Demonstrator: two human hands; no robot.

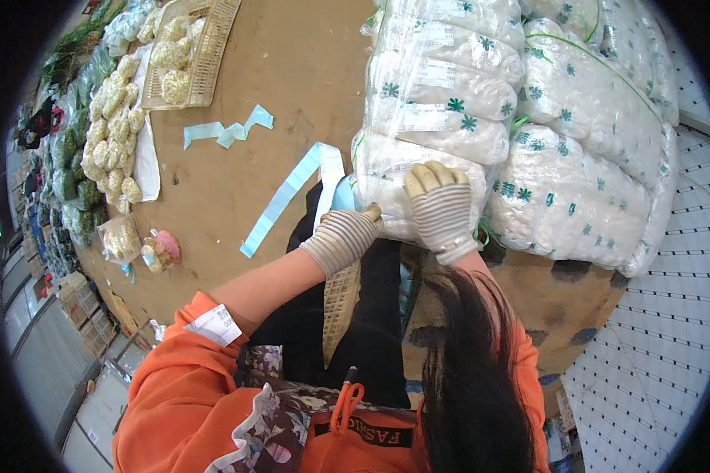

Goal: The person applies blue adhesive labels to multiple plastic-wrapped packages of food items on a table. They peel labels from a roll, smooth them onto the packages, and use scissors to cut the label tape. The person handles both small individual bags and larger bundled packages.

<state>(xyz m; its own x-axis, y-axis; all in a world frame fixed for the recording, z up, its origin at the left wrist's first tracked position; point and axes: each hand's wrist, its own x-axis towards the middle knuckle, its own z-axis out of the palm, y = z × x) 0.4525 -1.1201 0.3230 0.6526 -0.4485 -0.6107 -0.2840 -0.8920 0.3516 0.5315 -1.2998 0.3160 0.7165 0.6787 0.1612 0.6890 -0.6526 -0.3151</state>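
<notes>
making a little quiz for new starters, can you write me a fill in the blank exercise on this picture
The plastic-wrapped packages carry leafy shapes coloured ____.
A white label sits on the person's ____ sleeve.
The left hand is nearer the blue strips than the ____ hand.

Missing words: green; left; right.

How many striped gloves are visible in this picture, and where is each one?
2. One striped glove is on the left hand, beside a light blue strip; the other is on the right hand, against a white wrapped bundle. Others may be hidden.
</notes>
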